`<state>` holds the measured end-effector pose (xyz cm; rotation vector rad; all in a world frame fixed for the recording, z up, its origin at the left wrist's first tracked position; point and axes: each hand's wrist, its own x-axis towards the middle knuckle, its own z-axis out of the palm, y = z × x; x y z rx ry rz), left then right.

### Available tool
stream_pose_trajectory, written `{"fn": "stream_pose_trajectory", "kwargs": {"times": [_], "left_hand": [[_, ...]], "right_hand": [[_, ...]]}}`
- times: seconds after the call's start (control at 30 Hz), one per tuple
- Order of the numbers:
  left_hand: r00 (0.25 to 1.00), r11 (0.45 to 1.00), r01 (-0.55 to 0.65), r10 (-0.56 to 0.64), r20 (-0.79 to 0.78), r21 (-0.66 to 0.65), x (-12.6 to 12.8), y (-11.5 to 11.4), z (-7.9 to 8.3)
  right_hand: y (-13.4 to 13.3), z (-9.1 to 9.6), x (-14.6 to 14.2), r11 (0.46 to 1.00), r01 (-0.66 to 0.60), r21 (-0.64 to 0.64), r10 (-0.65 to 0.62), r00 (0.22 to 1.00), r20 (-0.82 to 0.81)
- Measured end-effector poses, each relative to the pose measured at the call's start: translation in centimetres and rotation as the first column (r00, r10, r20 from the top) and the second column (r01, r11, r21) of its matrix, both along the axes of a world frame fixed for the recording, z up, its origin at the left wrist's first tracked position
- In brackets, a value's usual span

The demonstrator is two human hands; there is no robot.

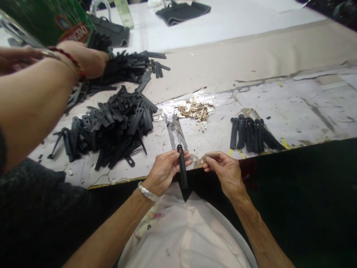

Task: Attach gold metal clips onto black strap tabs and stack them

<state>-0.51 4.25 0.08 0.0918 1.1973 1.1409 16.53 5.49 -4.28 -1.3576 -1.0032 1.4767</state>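
Note:
My left hand (164, 171) is closed on a black strap (182, 167), its slotted end up and its pointed end hanging past the table edge. To its right, my right hand (224, 169) pinches a small gold metal piece (201, 161) between thumb and fingers. The gold piece and the strap are apart. Beyond both hands lies a heap of gold metal pieces (193, 109) on clear plastic. A large pile of black straps (111, 123) covers the table to the left, and a short row of black straps (247, 132) lies to the right near the edge.
A co-worker's arm (41, 96) reaches in from the left, a hand (83, 57) over a further pile of black straps (131, 65). Behind it stands a green box (36, 22). Dark folded pieces (182, 11) lie at the back of the worn, paper-covered table (251, 48).

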Motion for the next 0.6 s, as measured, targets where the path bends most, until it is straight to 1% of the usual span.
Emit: {"fn": "stream_pose_trajectory", "kwargs": {"times": [0.27, 0.4, 0.6], "left_hand": [[0.996, 1.0, -0.028, 0.028, -0.088, 0.002, 0.8, 0.1, 0.3], [0.991, 0.998, -0.055, 0.053, -0.119, -0.008, 1.0, 0.0, 0.3], [0.989, 0.997, -0.054, 0.048, -0.138, -0.046, 1.1, 0.3, 0.5]], "right_hand": [[0.1, 0.0, -0.4, 0.999, 0.034, -0.036, -0.034, 0.999, -0.005], [0.0, 0.1, -0.4, 0.999, 0.024, -0.026, -0.024, 1.0, 0.017], [0.0, 0.1, -0.5, 1.0, 0.01, -0.023, -0.009, 1.0, 0.029]]}}
